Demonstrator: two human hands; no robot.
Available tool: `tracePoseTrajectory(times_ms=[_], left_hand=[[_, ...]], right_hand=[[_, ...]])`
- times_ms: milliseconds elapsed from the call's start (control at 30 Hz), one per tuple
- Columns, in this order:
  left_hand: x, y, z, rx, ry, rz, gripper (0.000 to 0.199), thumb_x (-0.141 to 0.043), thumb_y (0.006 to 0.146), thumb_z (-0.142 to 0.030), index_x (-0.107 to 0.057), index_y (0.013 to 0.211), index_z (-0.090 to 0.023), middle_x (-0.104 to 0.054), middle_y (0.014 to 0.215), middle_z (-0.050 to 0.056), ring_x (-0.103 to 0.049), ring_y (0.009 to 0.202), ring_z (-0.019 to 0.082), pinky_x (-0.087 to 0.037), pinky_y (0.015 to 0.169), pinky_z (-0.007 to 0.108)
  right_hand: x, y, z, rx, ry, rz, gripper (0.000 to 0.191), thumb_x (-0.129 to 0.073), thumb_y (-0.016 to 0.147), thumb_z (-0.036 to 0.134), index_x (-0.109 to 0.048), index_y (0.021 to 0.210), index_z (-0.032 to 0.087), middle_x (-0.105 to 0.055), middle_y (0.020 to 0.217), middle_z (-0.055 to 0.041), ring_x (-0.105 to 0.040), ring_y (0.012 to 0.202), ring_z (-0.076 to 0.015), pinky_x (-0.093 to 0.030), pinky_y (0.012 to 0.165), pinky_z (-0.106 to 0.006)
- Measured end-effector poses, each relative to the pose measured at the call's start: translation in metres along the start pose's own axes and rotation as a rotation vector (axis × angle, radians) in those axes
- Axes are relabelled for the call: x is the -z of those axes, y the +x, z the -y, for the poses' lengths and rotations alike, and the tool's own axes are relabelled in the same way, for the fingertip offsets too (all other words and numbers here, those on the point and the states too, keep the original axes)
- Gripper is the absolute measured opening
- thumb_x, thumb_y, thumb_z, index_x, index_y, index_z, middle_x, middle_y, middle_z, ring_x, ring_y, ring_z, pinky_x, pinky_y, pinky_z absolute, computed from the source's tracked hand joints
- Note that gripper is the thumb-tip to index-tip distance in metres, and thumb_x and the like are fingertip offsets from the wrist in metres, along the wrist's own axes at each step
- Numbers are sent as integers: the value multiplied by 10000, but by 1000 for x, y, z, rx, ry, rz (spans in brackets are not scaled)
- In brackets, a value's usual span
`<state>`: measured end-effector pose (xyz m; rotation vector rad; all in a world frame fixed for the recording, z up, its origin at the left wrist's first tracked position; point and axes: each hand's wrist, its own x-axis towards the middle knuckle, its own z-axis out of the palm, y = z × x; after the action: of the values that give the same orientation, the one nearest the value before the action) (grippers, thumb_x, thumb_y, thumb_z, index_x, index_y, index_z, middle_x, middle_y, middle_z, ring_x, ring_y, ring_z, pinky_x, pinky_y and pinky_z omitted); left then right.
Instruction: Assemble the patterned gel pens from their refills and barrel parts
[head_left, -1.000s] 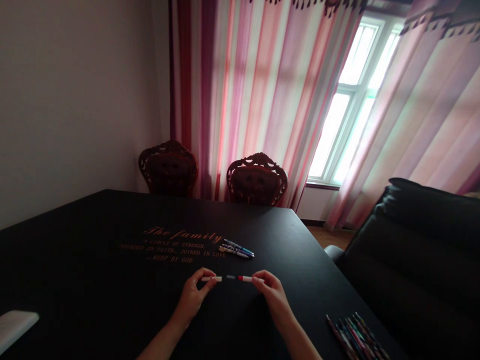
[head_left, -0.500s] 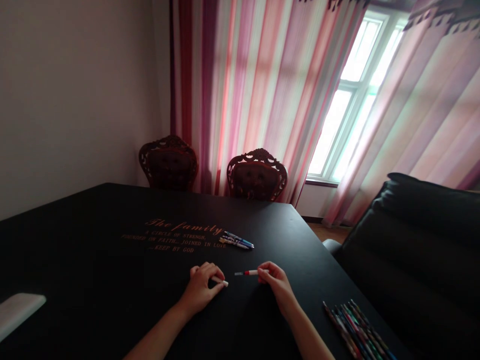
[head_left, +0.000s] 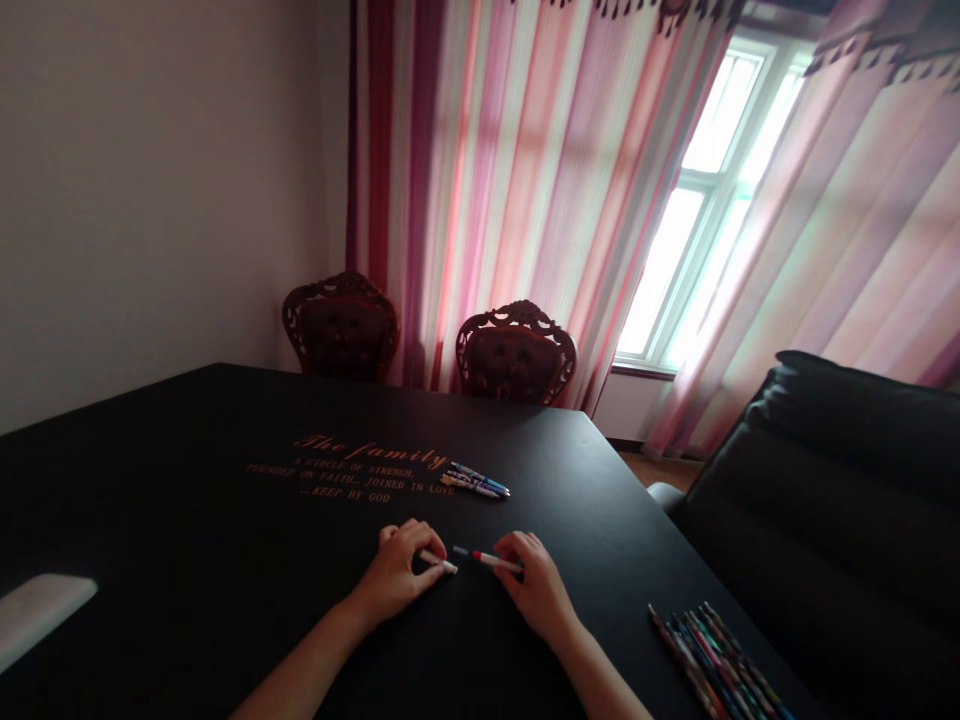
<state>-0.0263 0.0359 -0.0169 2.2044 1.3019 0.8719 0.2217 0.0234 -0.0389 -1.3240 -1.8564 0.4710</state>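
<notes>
My left hand [head_left: 405,570] rests low over the black table, thumb and fingers closed round a short white pen piece [head_left: 448,567] whose end sticks out to the right. Across a small gap, my right hand [head_left: 534,580] pinches a white pen [head_left: 485,558] with a red band. The pen's greyish, see-through end points left, close to the white piece but apart from it. Beyond my hands, several patterned pens [head_left: 480,485] lie together beside the gold lettering [head_left: 371,455] on the tabletop.
Many more pens [head_left: 712,655] lie in a row at the table's right edge. A white object [head_left: 45,610] sits at the left. Two carved chairs [head_left: 517,355] stand behind the table [head_left: 187,460], and a black leather seat [head_left: 840,510] is on the right.
My right hand has moved left and turned, its back now facing up more. The pen's tip has come nearer the white piece; my left hand has barely shifted.
</notes>
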Motion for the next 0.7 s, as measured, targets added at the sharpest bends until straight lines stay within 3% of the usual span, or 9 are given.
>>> tracePoseTrajectory(times_ms=[133, 300, 467, 700], left_hand=[[1, 0, 3, -11, -15, 19, 75, -682, 773, -260, -662, 843, -244, -704, 888, -15, -619, 935, 216, -319, 884, 351], [2, 1, 8, 9, -32, 39, 104, -656, 806, -315, -660, 883, -245, -709, 930, -16, -643, 900, 203, -336, 908, 350], [5, 3, 15, 26, -30, 60, 144, -648, 815, -371, -667, 863, -237, -710, 914, -25, -654, 875, 191, -368, 884, 324], [13, 1, 22, 43, 10, 112, 143, -669, 781, -369, -658, 833, -237, -703, 899, -27, -636, 892, 189, -363, 885, 323]], right_hand=[[-3, -3, 13, 91, -224, 5, 217, -595, 815, 138, -637, 995, 251, -613, 1027, -55, -519, 999, -255, -413, 880, -382], [-21, -4, 36, 166, -282, 14, 205, -660, 838, 246, -648, 1036, 298, -575, 1188, -51, -463, 1129, -280, -370, 944, -416], [-30, -7, 43, 210, -315, 58, 88, -647, 846, 214, -668, 902, 279, -588, 1180, -26, -455, 1139, -258, -337, 960, -408], [-28, -10, 42, 209, -317, 79, 137, -658, 761, 141, -633, 850, 242, -588, 1140, -33, -460, 1112, -251, -335, 937, -400]])
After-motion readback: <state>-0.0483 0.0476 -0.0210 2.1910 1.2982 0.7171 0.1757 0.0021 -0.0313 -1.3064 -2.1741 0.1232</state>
